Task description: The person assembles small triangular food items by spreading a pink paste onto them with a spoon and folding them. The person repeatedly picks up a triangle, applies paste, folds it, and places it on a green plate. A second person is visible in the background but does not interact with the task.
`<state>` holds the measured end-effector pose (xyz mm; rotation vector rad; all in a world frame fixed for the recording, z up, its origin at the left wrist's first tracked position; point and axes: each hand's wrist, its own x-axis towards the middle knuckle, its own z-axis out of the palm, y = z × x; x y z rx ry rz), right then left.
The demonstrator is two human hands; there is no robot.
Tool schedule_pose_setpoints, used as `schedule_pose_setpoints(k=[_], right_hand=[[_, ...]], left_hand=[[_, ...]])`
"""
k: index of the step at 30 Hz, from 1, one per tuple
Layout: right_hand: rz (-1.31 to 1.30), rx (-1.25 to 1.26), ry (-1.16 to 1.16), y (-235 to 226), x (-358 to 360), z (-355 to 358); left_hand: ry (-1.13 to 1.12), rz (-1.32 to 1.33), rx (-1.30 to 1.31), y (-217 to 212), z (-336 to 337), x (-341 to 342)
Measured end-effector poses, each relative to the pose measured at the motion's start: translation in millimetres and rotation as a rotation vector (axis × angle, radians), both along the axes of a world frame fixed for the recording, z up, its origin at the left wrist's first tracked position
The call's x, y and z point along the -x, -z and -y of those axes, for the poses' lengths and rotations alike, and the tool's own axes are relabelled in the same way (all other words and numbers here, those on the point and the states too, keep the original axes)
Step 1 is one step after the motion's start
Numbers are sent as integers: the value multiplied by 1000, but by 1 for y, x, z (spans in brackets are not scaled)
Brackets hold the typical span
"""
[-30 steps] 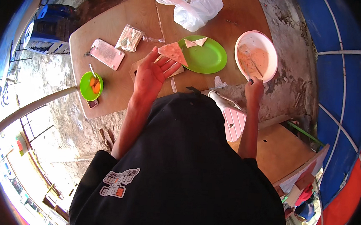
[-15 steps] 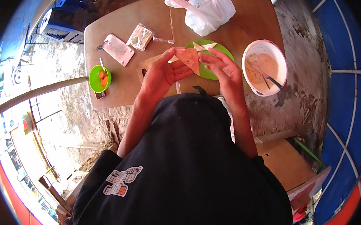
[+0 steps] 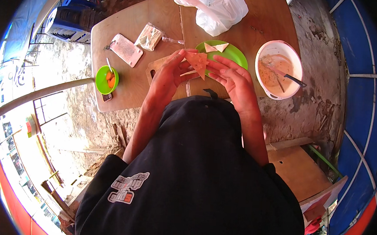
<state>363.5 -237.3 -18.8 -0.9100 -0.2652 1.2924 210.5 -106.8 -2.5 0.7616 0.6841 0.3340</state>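
Note:
Between my two hands, above the wooden table [image 3: 134,20], is a flat triangular folded pastry [image 3: 197,63]. My left hand [image 3: 168,76] pinches its upper left side, with the other fingers behind it. At its right edge is my right hand [image 3: 238,81], fingers apart and the tips touching or nearly touching the pastry. Just beyond, a green plate [image 3: 237,56] carries pale triangular pieces [image 3: 216,47]. A wooden cutting board [image 3: 156,66] lies partly hidden under my left hand.
On the right, a white basin [image 3: 263,49] holds an orange-brown mixture, with a black-handled knife [image 3: 294,79] across it. A white plastic bag [image 3: 222,15] stands at the back. Leftward are a phone [image 3: 126,50], a clear-wrapped packet [image 3: 149,36] and a green bowl [image 3: 100,85] with orange pieces.
My right hand has shifted slightly down and right, its fingers coming to the pastry's right edge. The pastry has turned a little, and more of the pieces on the plate show.

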Motion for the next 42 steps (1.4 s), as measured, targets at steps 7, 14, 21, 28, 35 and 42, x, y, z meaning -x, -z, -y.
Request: schedule_pose_setpoints(k=[7,14,21,28,35,42], right_hand=[[-31,52,-12,-4,4,6],[375,-55,60,-25,31,-9],[1149,-176,-110,-31,78,-32],[1522,-183,-189,-31,108,-56],[1828,-36,-282,-23,151,-70],[1392,-158,-118,-31,167,-74]], left_hand=[[-12,66,57,8,0,12],[-135,32,54,14,-2,33],[-189,48,118,13,-12,53],[-245,21,55,-3,-20,74],[-300,-106,0,-2,-27,89],[-317,-9,96,9,-52,119]])
